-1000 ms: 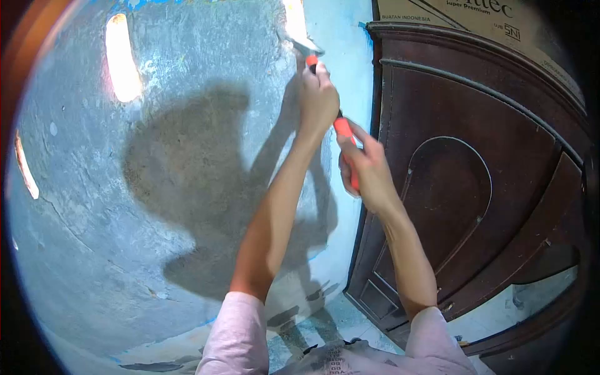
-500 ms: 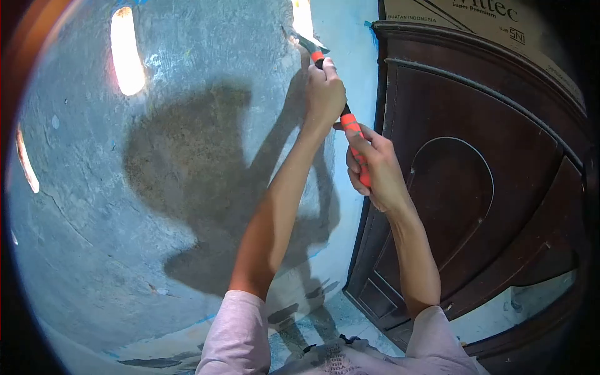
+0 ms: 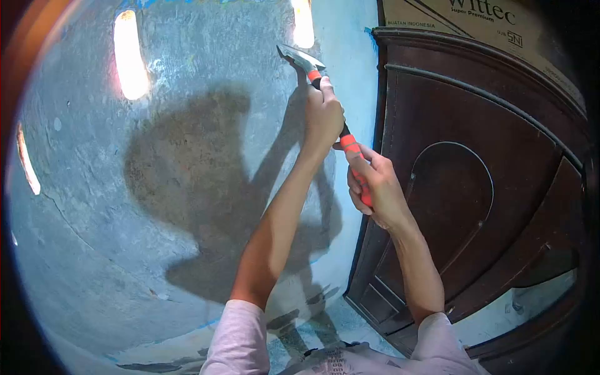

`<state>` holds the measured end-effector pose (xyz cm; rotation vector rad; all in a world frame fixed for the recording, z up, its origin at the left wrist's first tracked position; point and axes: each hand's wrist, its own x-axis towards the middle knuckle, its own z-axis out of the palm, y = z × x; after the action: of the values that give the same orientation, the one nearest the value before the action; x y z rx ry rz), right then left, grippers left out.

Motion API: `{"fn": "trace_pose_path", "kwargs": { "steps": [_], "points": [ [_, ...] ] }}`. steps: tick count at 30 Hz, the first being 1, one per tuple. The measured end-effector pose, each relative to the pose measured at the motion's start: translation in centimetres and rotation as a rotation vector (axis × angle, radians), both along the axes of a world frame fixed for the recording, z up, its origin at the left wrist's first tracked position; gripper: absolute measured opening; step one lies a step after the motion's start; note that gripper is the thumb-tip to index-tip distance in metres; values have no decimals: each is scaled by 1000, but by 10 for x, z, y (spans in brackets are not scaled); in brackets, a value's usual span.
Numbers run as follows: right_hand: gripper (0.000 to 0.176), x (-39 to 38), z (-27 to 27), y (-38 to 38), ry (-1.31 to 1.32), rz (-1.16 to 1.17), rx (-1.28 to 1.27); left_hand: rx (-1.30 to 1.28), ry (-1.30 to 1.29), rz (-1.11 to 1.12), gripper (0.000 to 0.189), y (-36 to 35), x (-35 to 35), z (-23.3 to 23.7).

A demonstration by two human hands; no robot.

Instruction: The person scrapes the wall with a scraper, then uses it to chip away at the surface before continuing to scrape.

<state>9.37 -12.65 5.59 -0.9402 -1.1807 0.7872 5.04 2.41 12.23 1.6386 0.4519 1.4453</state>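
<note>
A long-handled scraper (image 3: 349, 142) with an orange and black shaft slants up across the wall (image 3: 206, 50). Its wide metal blade lies at the upper end, near or against the grey, patchy surface; exact contact cannot be told. My left hand (image 3: 324, 120) is wrapped round the black part of the shaft, just below the blade. Lower down, my right hand (image 3: 374, 187) grips the orange end of the handle, partly hiding it. Both arms are raised, and their shadows fall on the wall.
To the right stands a dark brown wooden door panel (image 3: 453, 112) with carved mouldings. Printed cardboard (image 3: 431, 15) sits above it. Bright light strips (image 3: 130, 56) show on the wall at the upper left and top, and a paler blue strip of wall (image 3: 344, 69) runs beside the door.
The scraper's blade has moved down the wall, away from the bright patch at the top. My left hand has come down with it, while my right hand has shifted only slightly lower.
</note>
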Motion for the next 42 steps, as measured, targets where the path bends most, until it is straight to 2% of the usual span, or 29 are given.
{"fn": "trace_pose_path", "kwargs": {
  "steps": [1, 3, 4, 7, 10, 13, 15, 16, 17, 19, 23, 24, 25, 27, 30, 35, 37, 38, 42],
  "points": [
    [44, 1, -2, 3, 8, -7, -8, 1, -2, -1, 41, 9, 7, 1],
    [45, 4, 10, 9, 10, -25, 27, 193, -42, 170, 41, 23, 18, 13],
    [46, 7, 15, 13, 22, -22, 27, 159, 95, 174, 43, 27, 18, 22],
    [45, 6, 14, 5, 49, 23, 33, 121, -32, 179, 45, 14, 20, 13],
    [44, 2, 1, -1, 38, 28, -21, 65, 28, 66, 47, 9, 8, -3],
    [43, 8, 9, 4, 51, 26, 2, 28, -10, 8, 46, 20, 24, 9],
    [41, 11, 21, 5, 82, 46, 39, 179, -152, 267, 45, 32, 38, 20],
    [42, 10, 21, 3, 86, 52, 32, 201, -61, 307, 46, 29, 34, 19],
    [42, 9, 20, 0, 92, 56, 26, 201, -60, 307, 46, 26, 29, 14],
    [43, 4, 6, -5, 76, 45, -8, 47, -45, -3, 47, 9, 14, 2],
    [47, 6, 9, 0, 57, 14, -30, 108, 23, 17, 46, 13, 14, 5],
    [48, 8, 14, 0, 84, 44, -3, 112, -15, 163, 42, 13, 20, 14],
    [47, 10, 15, -2, 108, 77, 25, 127, 29, 106, 39, 14, 19, 16],
    [46, 12, 15, -2, 64, 60, 15, 10, -45, 70, 40, 2, 17, 13],
    [47, 6, -4, 1, 28, -4, -30, 8, 44, 12, 43, -2, 9, -3],
    [46, 10, 12, 1, 6, 4, -24, 114, -6, 170, 43, 29, 31, 1],
    [46, 10, 12, -2, 29, 4, -6, 13, -59, 23, 43, 4, 18, 7],
    [47, 8, 4, 0, 16, -30, -27, 18, 49, 16, 42, 14, 15, 0],
    [47, 6, -10, -1, -5, 24, -42, -11, 69, 21, 43, 1, 7, -12]
  ]
}}
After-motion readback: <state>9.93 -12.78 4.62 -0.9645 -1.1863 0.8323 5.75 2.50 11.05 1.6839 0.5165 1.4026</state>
